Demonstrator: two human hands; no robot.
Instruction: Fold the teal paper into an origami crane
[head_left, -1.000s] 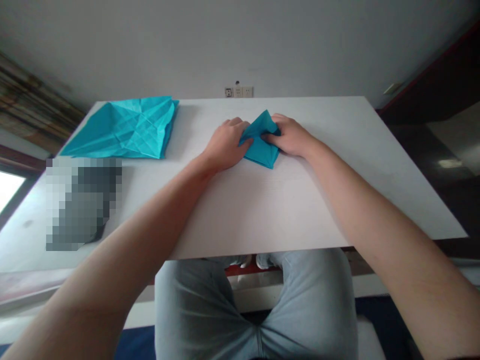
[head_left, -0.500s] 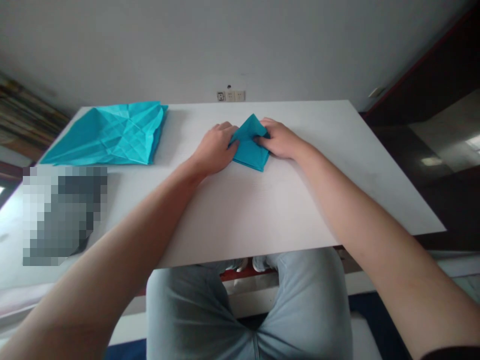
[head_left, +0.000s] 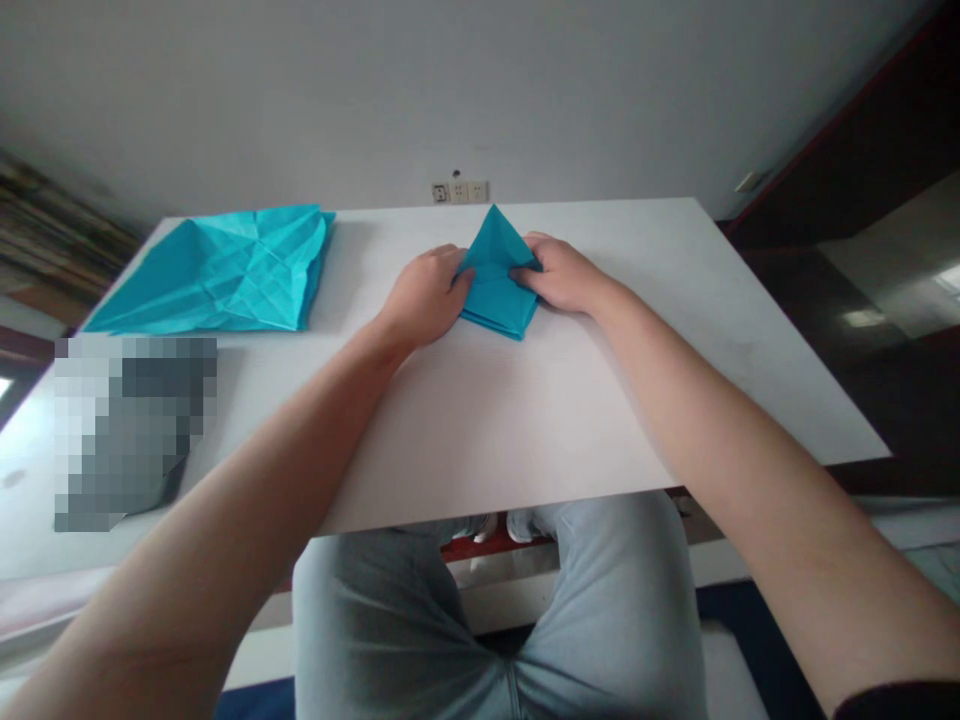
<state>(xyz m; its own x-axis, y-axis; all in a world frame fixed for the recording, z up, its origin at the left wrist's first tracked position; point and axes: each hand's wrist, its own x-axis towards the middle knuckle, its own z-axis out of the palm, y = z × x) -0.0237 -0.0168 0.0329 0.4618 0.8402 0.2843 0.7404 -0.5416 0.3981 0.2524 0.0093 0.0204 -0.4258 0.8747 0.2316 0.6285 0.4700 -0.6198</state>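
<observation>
A small folded piece of turquoise paper (head_left: 495,285) lies on the white table (head_left: 487,410), its upper flap raised to a point. My left hand (head_left: 424,295) grips its left edge with curled fingers. My right hand (head_left: 562,275) pinches its right edge, fingers closed on the fold. Both hands rest on the tabletop on either side of the paper.
A larger creased turquoise sheet (head_left: 217,270) lies flat at the table's back left. A blurred grey object (head_left: 127,430) sits near the left front edge. A wall with sockets (head_left: 459,190) stands behind the table. My knees show under the front edge.
The paper's top flap has been lifted higher into a sharper upright point between my hands. Both hands stayed at its sides.
</observation>
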